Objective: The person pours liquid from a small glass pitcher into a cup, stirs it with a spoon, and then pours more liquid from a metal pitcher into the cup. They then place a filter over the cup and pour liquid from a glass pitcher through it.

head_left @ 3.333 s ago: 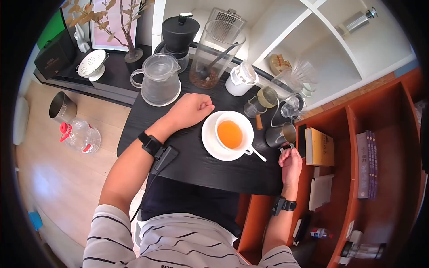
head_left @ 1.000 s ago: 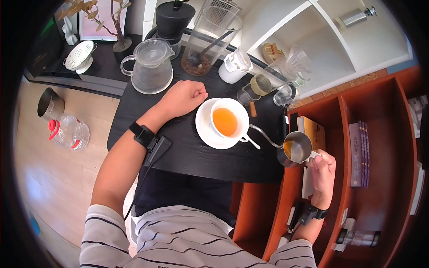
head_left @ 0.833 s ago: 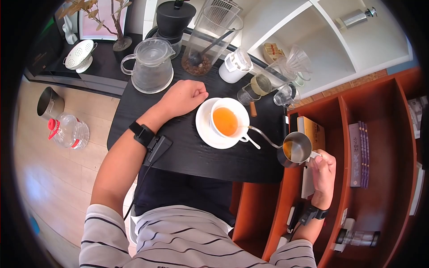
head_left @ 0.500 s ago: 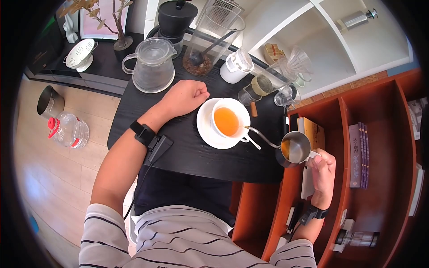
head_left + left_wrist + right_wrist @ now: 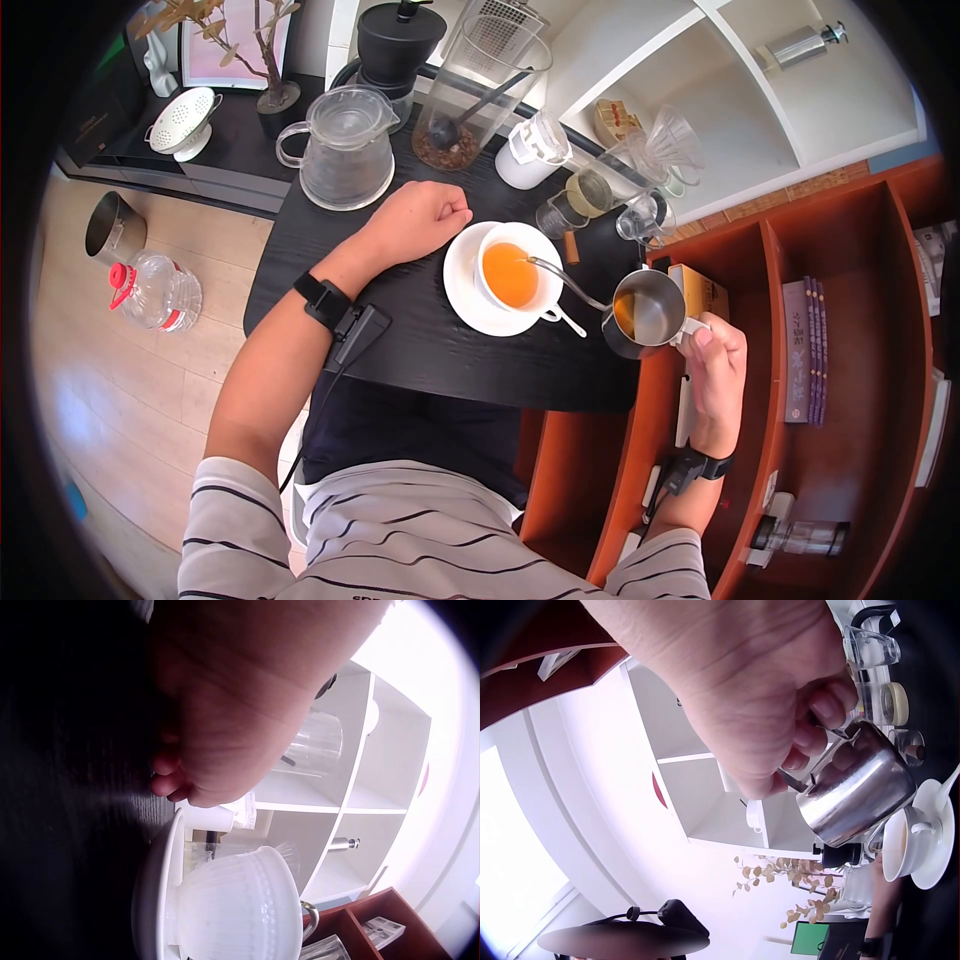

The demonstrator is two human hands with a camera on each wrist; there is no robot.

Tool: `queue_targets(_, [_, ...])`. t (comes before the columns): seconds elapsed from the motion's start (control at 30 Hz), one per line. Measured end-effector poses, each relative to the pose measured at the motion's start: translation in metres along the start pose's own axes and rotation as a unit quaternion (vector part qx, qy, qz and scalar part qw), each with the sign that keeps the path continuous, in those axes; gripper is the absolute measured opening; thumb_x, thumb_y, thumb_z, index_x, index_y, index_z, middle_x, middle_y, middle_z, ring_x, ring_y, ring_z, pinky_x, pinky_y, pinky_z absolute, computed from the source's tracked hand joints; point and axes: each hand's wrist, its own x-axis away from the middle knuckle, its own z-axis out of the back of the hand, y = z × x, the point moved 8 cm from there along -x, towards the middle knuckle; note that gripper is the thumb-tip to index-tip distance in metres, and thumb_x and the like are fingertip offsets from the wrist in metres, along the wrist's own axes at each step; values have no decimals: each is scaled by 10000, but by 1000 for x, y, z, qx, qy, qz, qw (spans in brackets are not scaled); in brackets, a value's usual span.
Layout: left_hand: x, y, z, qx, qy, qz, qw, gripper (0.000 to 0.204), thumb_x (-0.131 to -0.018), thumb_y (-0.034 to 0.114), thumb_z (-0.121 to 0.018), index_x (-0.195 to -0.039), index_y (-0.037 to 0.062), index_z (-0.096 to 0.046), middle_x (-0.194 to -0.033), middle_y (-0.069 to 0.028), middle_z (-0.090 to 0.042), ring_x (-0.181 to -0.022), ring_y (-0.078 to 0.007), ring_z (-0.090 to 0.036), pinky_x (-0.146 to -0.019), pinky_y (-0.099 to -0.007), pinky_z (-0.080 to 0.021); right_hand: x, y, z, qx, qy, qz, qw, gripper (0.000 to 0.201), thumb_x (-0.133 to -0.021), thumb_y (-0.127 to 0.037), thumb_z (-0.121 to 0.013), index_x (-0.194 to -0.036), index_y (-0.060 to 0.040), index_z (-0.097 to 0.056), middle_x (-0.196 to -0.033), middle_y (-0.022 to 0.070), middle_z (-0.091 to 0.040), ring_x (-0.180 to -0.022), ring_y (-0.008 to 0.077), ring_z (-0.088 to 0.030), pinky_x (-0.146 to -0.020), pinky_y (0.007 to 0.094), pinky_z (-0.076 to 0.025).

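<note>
My right hand (image 5: 716, 372) grips the handle of a small steel gooseneck kettle (image 5: 655, 310), which has some amber liquid inside. The kettle's thin spout reaches over the white teacup (image 5: 549, 294), its tip overlapping the orange drink in the head view. Under the cup lies a white saucer (image 5: 462, 292), with a spoon (image 5: 572, 322) sticking out on the right. The right wrist view shows fingers curled through the handle, the steel body (image 5: 862, 787) tilted beside the cup. My left hand (image 5: 420, 218) rests on the black table, left of the saucer, loosely curled and holding nothing.
A glass server (image 5: 347, 165), a black grinder (image 5: 398, 50), a tall glass container (image 5: 470, 110) and a white mug with a drip bag (image 5: 530, 160) line the table's back. Glassware (image 5: 570, 205) stands back right. A brown bookshelf (image 5: 760, 300) adjoins the table's right side.
My right hand has taken the kettle from the table's right edge and raised it. In the last half second it moved leftward, bringing the spout further over the cup. My left hand stays put.
</note>
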Motion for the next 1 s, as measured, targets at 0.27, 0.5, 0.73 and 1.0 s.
queue_targets(0.27, [0, 0, 0, -3, -3, -2, 1000, 230, -984, 199, -714, -927, -24, -724, -667, -60, -649, -599, -116, -572, -587, -319, -468, -6, 0, 2, -2, 25, 11, 1000, 390, -1033, -202, -602, -694, -93, -443, -698, -60, -410, -673, 51, -328, -606, 271, -259])
queue_targets(0.5, [0, 2, 1, -10, 4, -11, 1000, 225, -982, 196, -715, -927, -22, -722, -663, -76, -651, -588, -131, -577, -585, -327, -470, -2, 1, 14, 21, 49, -8, 999, 437, -1061, -267, -618, -707, -109, -415, -680, -51, -348, -648, 72, -300, -609, 290, -250])
queue_targets(0.73, [0, 3, 2, -15, 0, -5, 1000, 224, -983, 197, -714, -935, -21, -726, -664, -71, -647, -588, -132, -572, -587, -324, -472, 11, 3, 26, 42, 59, -23, 997, 440, -1060, -276, -617, -710, -119, -402, -681, -59, -337, -648, 65, -292, -605, 282, -248])
queue_targets(1.0, [0, 1, 1, -12, 0, -4, 1000, 225, -984, 200, -714, -935, -20, -725, -667, -65, -645, -594, -128, -566, -589, -323, -470, 26, 4, 26, 54, 41, -41, 997, 461, -1042, -317, -646, -703, -110, -412, -686, -45, -366, -664, 85, -313, -619, 297, -258])
